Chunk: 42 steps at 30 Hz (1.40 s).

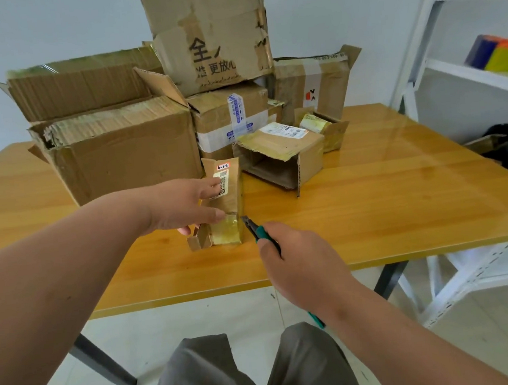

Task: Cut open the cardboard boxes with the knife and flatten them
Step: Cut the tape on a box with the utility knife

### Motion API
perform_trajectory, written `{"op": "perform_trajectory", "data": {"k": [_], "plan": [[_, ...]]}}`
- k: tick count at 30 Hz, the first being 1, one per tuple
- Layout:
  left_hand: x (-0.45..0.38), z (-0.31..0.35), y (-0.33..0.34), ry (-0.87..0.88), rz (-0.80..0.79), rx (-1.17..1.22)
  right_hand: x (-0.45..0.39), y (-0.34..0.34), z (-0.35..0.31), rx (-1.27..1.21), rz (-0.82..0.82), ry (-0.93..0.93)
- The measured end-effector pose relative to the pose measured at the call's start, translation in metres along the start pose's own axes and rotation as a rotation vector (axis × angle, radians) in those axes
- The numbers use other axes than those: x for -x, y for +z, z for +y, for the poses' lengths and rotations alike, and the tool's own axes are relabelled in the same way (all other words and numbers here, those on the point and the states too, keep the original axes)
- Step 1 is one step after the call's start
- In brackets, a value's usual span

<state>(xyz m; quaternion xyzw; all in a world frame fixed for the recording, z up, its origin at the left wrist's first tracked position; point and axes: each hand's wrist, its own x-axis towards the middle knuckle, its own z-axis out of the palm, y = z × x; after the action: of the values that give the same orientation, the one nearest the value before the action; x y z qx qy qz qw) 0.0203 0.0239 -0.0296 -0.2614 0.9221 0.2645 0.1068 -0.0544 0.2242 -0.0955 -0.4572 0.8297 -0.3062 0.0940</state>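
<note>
Surface: glossy yellow-orange wooden table (385,186) on dark metal legs, white wall behind, pale tiled floor below.

Work item: small narrow brown cardboard box (227,201) w/ white barcode label and yellowed tape, standing on the table near the front edge, approx. centre of view. Its near end is taped; a loose flap hangs at lower left.

Left hand (182,204): fingers and thumb curled round the small box, fingers across the label face, thumb at the lower taped part. Box is held steady against the table.

Right hand (296,259): fingers closed round a teal-handled utility knife (258,230). The dark knife tip points at the box's lower right corner, just beside the tape; contact cannot be confirmed.

Behind the small box: open brown carton lying on its side (280,158), opening toward the viewer. Left of it: large brown corrugated carton (117,143) w/ top flaps open. Rear centre: stacked taped cartons, topmost a tall printed carton (209,35) w/ black characters.

Far right: white metal shelving unit (452,74) holding a multicoloured block (496,52).
</note>
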Motion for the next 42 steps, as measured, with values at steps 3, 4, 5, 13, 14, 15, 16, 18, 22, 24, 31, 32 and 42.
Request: {"op": "perform_trajectory", "data": {"k": [3, 4, 5, 13, 14, 15, 16, 18, 22, 24, 31, 32, 42], "plan": [[0.000, 0.000, 0.002, 0.006, 0.034, -0.075, 0.001, 0.003, 0.001, 0.027, 0.038, -0.021], [-0.001, -0.001, 0.003, 0.015, 0.057, -0.110, 0.001, 0.004, 0.002, 0.031, 0.044, -0.023], [-0.001, -0.002, 0.004, 0.026, 0.086, -0.153, 0.001, 0.004, 0.002, 0.033, 0.049, -0.020], [-0.006, -0.003, 0.014, 0.066, 0.188, -0.259, 0.000, 0.001, 0.010, 0.055, 0.095, -0.010], [-0.007, -0.002, 0.014, 0.064, 0.175, -0.280, 0.001, 0.000, 0.010, 0.059, 0.100, -0.017], [-0.007, -0.001, 0.014, 0.060, 0.165, -0.292, 0.001, 0.000, 0.010, 0.063, 0.104, -0.025], [-0.007, 0.000, 0.014, 0.052, 0.155, -0.296, 0.001, 0.000, 0.009, 0.068, 0.103, -0.032], [-0.008, 0.002, 0.014, 0.036, 0.140, -0.302, 0.000, 0.000, 0.008, 0.082, 0.093, -0.036], [-0.011, 0.000, 0.019, 0.063, 0.155, -0.275, -0.002, 0.005, 0.008, 0.101, 0.105, -0.018], [-0.011, -0.002, 0.020, 0.121, 0.166, -0.235, 0.000, 0.008, 0.009, 0.102, 0.120, -0.012], [-0.017, 0.000, 0.018, 0.192, 0.187, -0.237, -0.007, -0.001, 0.007, 0.127, 0.117, 0.011], [-0.017, 0.002, 0.017, 0.186, 0.179, -0.253, -0.008, -0.004, 0.007, 0.145, 0.116, 0.005], [-0.023, 0.006, 0.019, 0.119, 0.173, -0.339, -0.014, -0.009, 0.011, 0.366, 0.069, -0.003]]}}
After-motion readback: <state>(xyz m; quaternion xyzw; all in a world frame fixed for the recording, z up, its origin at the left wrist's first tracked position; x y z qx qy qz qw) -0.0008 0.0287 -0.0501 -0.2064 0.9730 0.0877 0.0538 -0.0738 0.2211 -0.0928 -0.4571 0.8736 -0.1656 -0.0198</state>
